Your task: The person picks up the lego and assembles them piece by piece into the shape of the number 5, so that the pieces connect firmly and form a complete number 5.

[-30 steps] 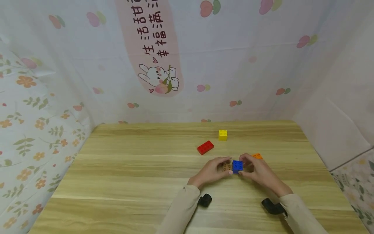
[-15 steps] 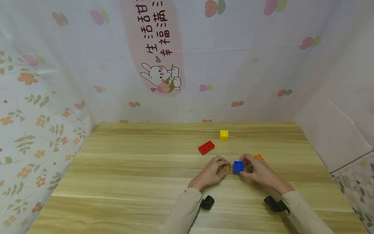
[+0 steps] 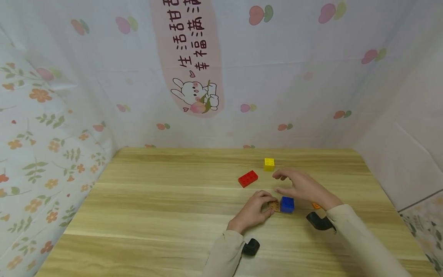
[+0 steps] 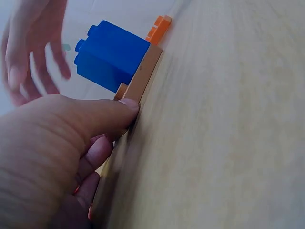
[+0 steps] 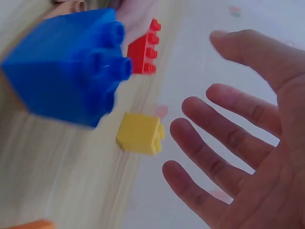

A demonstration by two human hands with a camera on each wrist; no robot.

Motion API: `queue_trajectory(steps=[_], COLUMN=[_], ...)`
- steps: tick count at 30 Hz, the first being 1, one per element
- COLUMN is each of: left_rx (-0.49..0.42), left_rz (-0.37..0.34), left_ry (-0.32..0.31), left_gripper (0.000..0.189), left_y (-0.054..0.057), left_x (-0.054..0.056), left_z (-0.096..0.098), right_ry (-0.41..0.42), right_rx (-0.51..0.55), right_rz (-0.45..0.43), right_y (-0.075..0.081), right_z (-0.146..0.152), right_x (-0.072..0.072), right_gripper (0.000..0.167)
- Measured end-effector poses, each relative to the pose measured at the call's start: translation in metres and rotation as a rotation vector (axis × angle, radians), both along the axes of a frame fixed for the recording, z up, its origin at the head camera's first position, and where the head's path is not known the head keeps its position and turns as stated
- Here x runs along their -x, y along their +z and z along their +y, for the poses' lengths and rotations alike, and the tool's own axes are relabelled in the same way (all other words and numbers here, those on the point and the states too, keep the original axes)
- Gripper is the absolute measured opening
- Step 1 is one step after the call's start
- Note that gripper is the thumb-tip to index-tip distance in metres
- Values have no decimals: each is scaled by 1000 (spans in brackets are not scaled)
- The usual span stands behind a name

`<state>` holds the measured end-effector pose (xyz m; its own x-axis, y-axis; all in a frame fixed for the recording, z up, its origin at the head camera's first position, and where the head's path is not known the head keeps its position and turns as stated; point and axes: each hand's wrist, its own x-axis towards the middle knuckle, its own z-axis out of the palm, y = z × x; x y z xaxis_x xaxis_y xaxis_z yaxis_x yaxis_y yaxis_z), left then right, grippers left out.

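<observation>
A flat tan building brick (image 3: 274, 206) lies on the table, and my left hand (image 3: 253, 212) pinches its left end between thumb and fingers. On the brick's right end sits a blue block (image 3: 287, 205), studs up; the left wrist view shows this blue block (image 4: 113, 55) seated on the tan brick (image 4: 143, 74). My right hand (image 3: 302, 186) hovers above and behind the blue block, holding nothing. Its fingers are spread and apart from the block in the right wrist view, where the hand (image 5: 238, 143) faces the yellow block (image 5: 139, 133).
Behind my hands lie a red brick (image 3: 248, 179) and the yellow block (image 3: 268, 164), near the table's back. An orange brick (image 3: 316, 206) is partly hidden under my right wrist. A printed cloth (image 3: 235, 127) hangs behind the table.
My right hand has let go of the blue block and lifted away, up and toward the back. The blue block stays on the tan brick, which my left hand still holds.
</observation>
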<state>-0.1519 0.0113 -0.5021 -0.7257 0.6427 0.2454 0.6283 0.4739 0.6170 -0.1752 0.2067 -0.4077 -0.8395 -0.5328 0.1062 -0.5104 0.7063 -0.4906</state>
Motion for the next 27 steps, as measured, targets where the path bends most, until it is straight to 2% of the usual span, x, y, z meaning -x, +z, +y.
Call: queue_trajectory(steps=[9, 15, 27], left_rx=[6, 2, 7], left_rz=[31, 10, -21], left_ry=[-5, 11, 21], left_gripper=[32, 32, 33], left_y=[1, 3, 1], left_x=[0, -1, 0], left_z=[-1, -3, -2], right_ry=[78, 107, 131], right_rx=[-63, -89, -140], right_rz=[-70, -82, -169], right_y=[-1, -4, -14], right_z=[-29, -39, -51], right_x=[24, 38, 60], right_gripper=[35, 37, 49])
